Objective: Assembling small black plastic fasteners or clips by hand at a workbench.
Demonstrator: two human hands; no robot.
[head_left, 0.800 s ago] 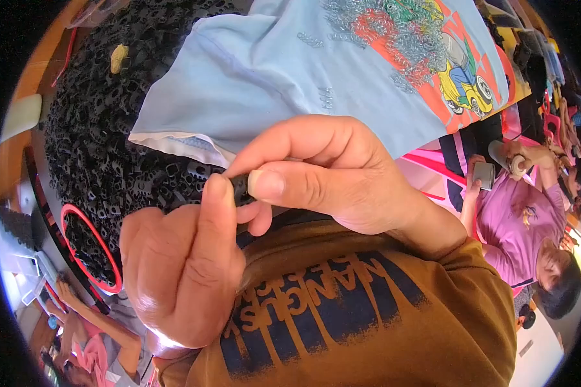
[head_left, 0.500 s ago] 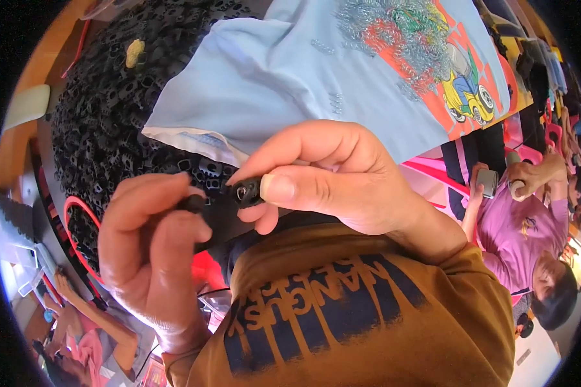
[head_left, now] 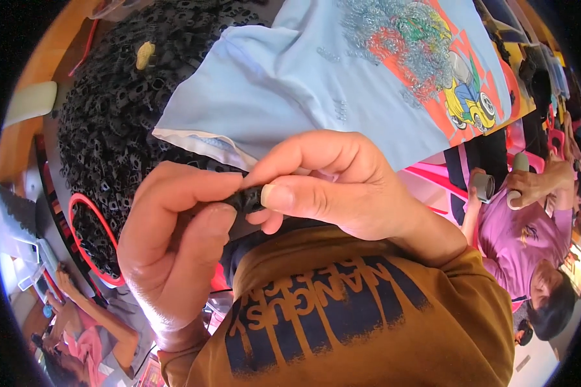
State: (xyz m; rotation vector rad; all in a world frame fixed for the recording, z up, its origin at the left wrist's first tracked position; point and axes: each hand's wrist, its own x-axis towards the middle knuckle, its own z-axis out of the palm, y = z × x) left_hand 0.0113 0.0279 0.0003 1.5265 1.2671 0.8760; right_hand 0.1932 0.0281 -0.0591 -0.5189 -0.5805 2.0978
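In front of my chest both hands meet fingertip to fingertip. My right hand (head_left: 348, 184) pinches a small black plastic part (head_left: 254, 198) between thumb and bent forefinger. A second black plastic part (head_left: 237, 202) sits in the pinch of my left hand (head_left: 174, 226), pressed up against the first; fingers cover most of both. Beyond my hands spreads a big heap of similar black plastic parts (head_left: 110, 122). A light blue printed cloth (head_left: 245, 97) lies over its right side, carrying a pile of small metal springs (head_left: 413, 45).
A small yellowish lump (head_left: 145, 55) rests on the heap. A red loop-shaped edge (head_left: 74, 222) stands at its near left. Pink chair legs (head_left: 432, 184) are at the right, beside a person in a purple shirt (head_left: 507, 232) holding grey pieces. Another person (head_left: 87, 338) sits lower left.
My left hand has moved right and brought its black part against the one in my right hand. Half a second ago a gap separated them.
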